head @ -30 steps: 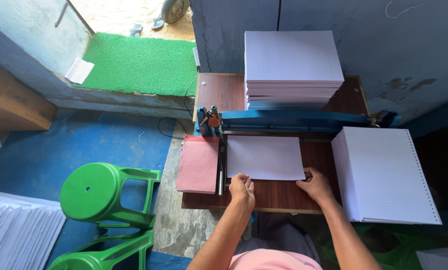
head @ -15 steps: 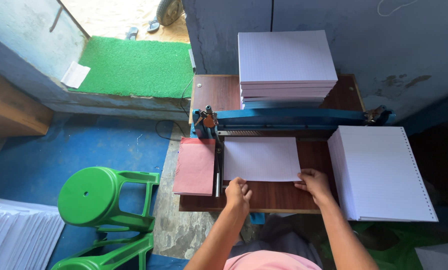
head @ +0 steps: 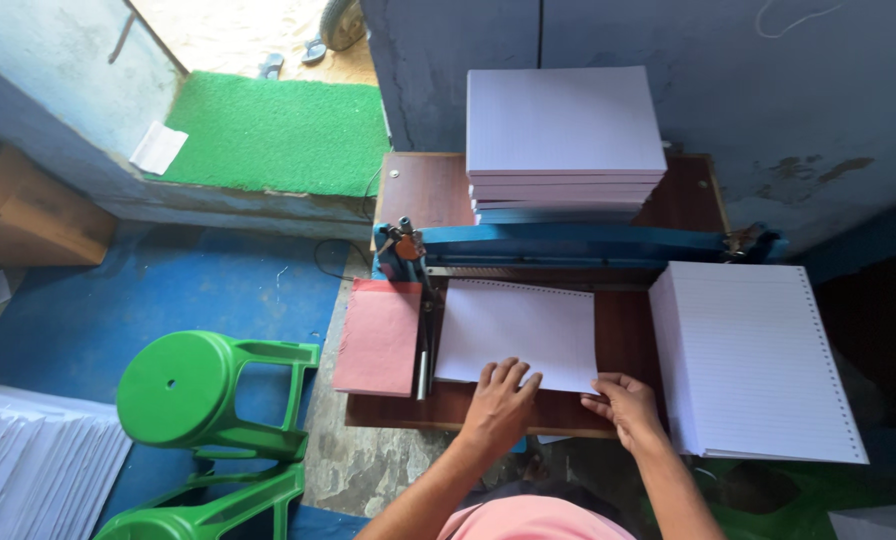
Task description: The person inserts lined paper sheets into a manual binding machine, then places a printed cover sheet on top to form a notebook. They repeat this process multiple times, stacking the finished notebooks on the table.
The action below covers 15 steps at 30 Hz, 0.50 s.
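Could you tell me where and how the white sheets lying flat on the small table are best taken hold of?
Probably by the near edge, coming from the person's side. The white sheets lie flat, with their far edge at the blue punching machine, so only the near edge is free. The left hand rests on that edge; the right hand is at its near right corner.

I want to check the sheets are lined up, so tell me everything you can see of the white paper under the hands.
The thin white paper stack lies flat on the brown wooden table, its far edge at the blue metal machine bar and showing a row of small punched holes. Its left edge runs beside a metal guide rail. The left hand presses its near edge; the right hand holds the near right corner.
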### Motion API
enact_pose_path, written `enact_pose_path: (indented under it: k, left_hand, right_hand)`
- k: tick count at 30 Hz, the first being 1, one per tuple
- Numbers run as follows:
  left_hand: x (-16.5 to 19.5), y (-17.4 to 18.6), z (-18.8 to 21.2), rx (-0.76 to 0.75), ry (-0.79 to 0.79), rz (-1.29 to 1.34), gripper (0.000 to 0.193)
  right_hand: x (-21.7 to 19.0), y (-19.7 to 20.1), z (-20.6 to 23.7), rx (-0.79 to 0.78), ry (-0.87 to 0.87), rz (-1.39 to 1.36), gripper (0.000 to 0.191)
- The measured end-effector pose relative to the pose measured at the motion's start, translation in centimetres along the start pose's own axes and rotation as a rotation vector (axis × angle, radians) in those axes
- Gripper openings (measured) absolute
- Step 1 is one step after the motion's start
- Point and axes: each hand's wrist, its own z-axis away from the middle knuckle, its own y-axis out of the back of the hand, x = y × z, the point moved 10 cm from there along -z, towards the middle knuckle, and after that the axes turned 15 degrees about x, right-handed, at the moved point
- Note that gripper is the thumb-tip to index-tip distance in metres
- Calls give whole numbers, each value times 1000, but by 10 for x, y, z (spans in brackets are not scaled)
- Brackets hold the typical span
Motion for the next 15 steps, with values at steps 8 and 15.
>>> enact_pose_path:
  k: [8,15]
  left_hand:
    - [-42,-27,3,-5,-12,-207,50]
    - [-42,32,-40,261,36,-122,27]
  right_hand:
    - [-17,1,9,-33,-19,-62,9]
    - [-53,-17,38,-153,37,-349,23]
